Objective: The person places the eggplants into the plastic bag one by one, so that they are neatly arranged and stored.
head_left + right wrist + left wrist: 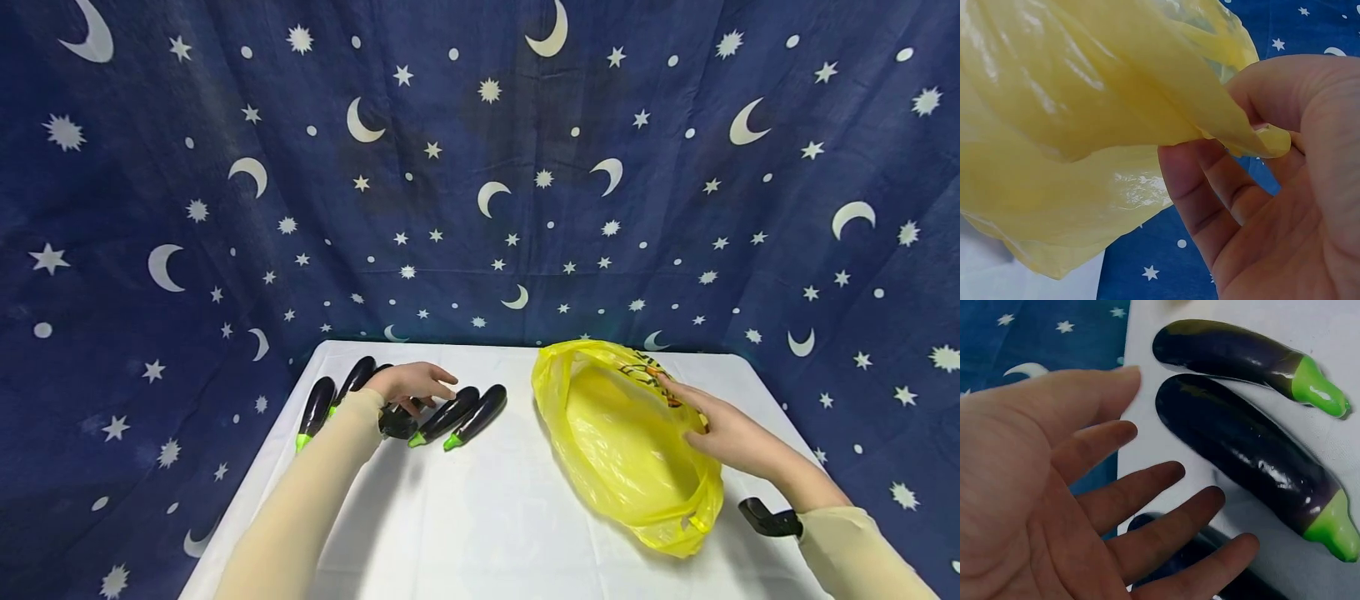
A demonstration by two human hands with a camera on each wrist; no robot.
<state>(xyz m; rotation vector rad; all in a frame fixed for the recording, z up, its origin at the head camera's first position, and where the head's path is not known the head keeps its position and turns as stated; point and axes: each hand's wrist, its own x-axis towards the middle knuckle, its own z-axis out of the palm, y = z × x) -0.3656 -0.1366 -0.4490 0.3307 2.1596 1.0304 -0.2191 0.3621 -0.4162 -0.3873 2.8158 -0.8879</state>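
My left hand (pixel 411 383) hovers over a row of glossy dark eggplants with green stem ends, its fingers spread and holding nothing. Just to its right lie two of them, one eggplant (pixel 480 417) beside another (pixel 448 414). The left wrist view shows the fingers apart from the nearest eggplant (pixel 1247 459), while a further one is partly covered by the fingertips. On the right, a yellow plastic bag (pixel 615 433) stands with its mouth wide. Its rim is pinched between the thumb and fingers of my right hand (pixel 1279 231).
More eggplants lie at the table's left, including one eggplant (pixel 318 408) near the edge; my left arm partly hides them. A white cloth covers the table (pixel 480 517). Behind and beside it hangs a dark blue curtain (pixel 450 167) with moons and stars.
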